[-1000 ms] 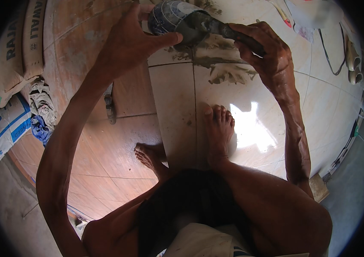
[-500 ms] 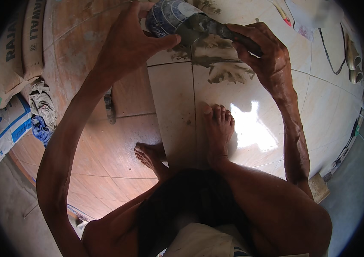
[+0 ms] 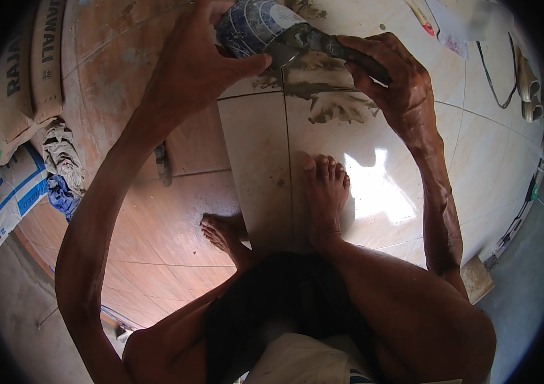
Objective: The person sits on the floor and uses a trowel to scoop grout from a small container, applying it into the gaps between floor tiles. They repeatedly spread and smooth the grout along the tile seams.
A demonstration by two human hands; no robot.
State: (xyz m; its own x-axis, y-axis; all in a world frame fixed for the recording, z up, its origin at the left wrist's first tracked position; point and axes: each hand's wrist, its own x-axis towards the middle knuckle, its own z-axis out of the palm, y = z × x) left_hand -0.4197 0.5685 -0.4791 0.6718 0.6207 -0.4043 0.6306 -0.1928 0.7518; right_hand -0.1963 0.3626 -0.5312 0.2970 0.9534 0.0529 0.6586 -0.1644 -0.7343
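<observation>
At the top of the view my left hand (image 3: 211, 73) is wrapped round a blue and white container (image 3: 246, 29) with rounded sides. The container is tilted, its inside mostly hidden and its top cut off by the frame. My right hand (image 3: 400, 70) grips the dark handle of a putty knife (image 3: 374, 66). Grey paste coats the knife's blade, which lies against the container's rim close to my left thumb. Below them, wet grey smears of the paste (image 3: 342, 107) lie on the cream floor tiles (image 3: 256, 134).
Brown paper sacks (image 3: 22, 77), a white and blue sack (image 3: 9, 198) and crumpled cloths (image 3: 62, 160) lie at the left. A dark-handled tool (image 3: 163, 168) rests on the brown tiles. A brush (image 3: 422, 19) is at the upper right, sandals (image 3: 529, 89) at the far right.
Both hands keep almost the same place and grip. The putty knife's blade has turned slightly against the container, and a bright edge now shows on it.
</observation>
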